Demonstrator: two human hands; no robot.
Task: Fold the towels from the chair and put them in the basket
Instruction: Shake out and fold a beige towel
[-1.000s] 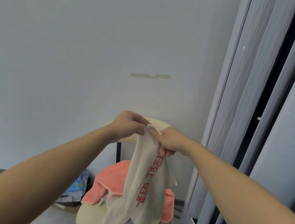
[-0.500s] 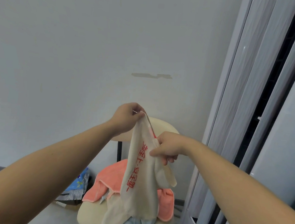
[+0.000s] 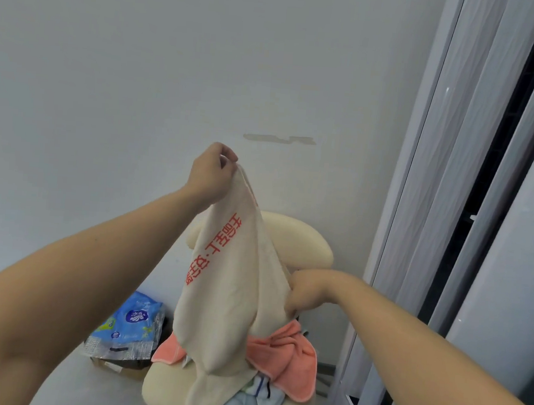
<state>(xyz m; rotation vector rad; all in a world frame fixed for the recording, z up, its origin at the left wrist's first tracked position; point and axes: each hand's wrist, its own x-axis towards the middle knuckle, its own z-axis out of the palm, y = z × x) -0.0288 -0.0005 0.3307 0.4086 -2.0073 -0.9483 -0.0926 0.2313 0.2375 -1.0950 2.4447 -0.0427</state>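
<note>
A cream towel [image 3: 229,301] with red printed characters hangs in the air above the cream chair [image 3: 300,243]. My left hand [image 3: 210,172] pinches its top corner, raised high. Lower and to the right, my right hand [image 3: 307,288] grips the towel's right edge, its fingers partly hidden behind the cloth. On the chair seat lie a coral towel [image 3: 282,360] and a light blue cloth [image 3: 253,399] beneath the hanging towel. No basket is in view.
A blue plastic package [image 3: 128,329] sits on the floor left of the chair, against the white wall. Tall grey-white panels [image 3: 471,186] stand close on the right, next to the chair.
My left hand has risen with the towel's corner while my right hand has slid down along the edge, stretching the towel out. The hands were together a second ago.
</note>
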